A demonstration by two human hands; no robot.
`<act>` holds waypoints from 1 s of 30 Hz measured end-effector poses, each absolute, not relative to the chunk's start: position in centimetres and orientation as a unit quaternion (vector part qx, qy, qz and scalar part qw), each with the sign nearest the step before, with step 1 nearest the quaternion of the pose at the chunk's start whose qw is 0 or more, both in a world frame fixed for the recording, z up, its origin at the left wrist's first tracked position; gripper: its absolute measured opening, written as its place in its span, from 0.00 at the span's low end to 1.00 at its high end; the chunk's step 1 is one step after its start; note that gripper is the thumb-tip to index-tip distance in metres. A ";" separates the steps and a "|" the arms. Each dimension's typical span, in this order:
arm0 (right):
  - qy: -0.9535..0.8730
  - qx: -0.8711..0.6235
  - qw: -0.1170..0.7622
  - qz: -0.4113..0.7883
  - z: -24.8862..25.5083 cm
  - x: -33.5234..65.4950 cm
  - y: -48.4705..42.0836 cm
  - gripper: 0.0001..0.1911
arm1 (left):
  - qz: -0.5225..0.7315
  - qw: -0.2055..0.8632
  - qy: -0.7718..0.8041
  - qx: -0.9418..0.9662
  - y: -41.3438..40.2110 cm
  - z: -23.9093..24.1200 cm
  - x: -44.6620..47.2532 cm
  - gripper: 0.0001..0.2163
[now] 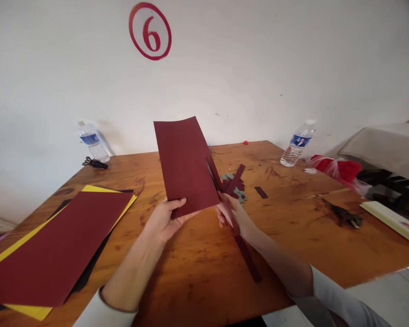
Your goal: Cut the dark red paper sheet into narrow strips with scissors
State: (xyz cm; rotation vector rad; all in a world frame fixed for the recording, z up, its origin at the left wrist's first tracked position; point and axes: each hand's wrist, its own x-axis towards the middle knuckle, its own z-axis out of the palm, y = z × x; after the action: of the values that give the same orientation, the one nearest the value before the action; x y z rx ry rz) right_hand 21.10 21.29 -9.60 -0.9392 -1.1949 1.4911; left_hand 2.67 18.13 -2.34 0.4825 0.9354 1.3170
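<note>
My left hand (pixel 167 220) pinches the lower left corner of a maroon sheet of paper (pixel 187 165), thumb on top and fingers underneath, holding it up over the table. At the sheet's right side, my right hand (pixel 234 213) is closed on scissors (pixel 213 172). The dark blades lie along the right edge of the sheet, and the handles are mostly hidden by my fingers. A narrow maroon strip (pixel 247 259) hangs down past my right hand toward the table. Behind that hand, small maroon and grey-green paper scraps (pixel 239 193) lie in a pile.
Maroon, yellow and black sheets (pixel 54 245) are stacked at the left of the wooden table (pixel 197 281). Water bottles stand at the back left (pixel 93 144) and back right (pixel 297 143). A black plug (pixel 344 215) and a pale box (pixel 393 225) lie at the right.
</note>
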 end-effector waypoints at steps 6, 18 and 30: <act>-0.524 -0.413 0.501 0.552 -10.1 20.8 20.1 0.21 | 0.586 0.668 0.398 0.228 17.4 -2.8 2.5 0.27; -0.517 -0.437 0.495 0.544 -10.1 20.9 19.3 0.10 | 0.581 0.677 0.390 0.226 16.6 -2.8 2.5 0.22; -0.504 -0.417 0.523 0.547 -9.3 20.5 18.9 0.09 | 0.576 0.679 0.386 0.241 16.6 -2.9 2.4 0.13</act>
State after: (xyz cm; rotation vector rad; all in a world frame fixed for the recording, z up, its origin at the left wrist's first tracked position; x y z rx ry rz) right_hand 20.51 18.86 -9.29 -0.9981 -1.2070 1.3090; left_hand 2.44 16.58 -2.94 0.5423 0.8666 1.2942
